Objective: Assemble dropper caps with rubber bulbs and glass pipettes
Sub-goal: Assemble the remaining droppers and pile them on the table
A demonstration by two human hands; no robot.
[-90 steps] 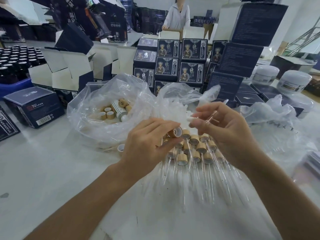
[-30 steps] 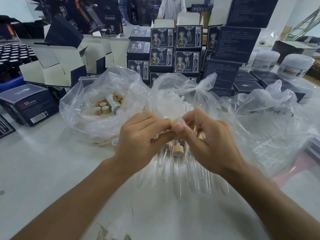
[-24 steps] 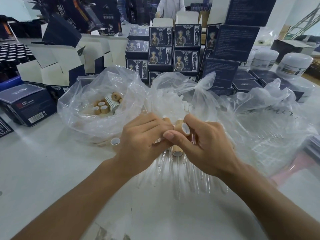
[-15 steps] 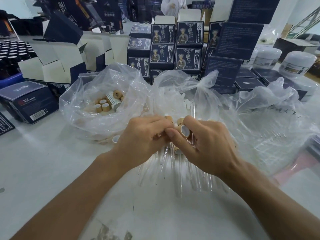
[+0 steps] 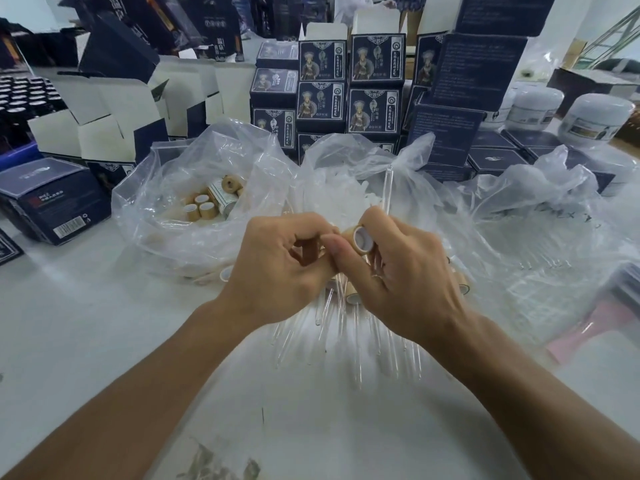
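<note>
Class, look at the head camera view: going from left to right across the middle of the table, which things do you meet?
Dark blue closed carton with a barcode → clear plastic bag holding tan bamboo caps → left hand → tan bamboo dropper cap with white liner → right hand → crumpled clear plastic bag at the right.

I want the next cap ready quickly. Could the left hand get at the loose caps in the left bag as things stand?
Probably not yet: the left hand is curled against the cap the right hand grips. The bag gapes open over its loose caps.
</note>
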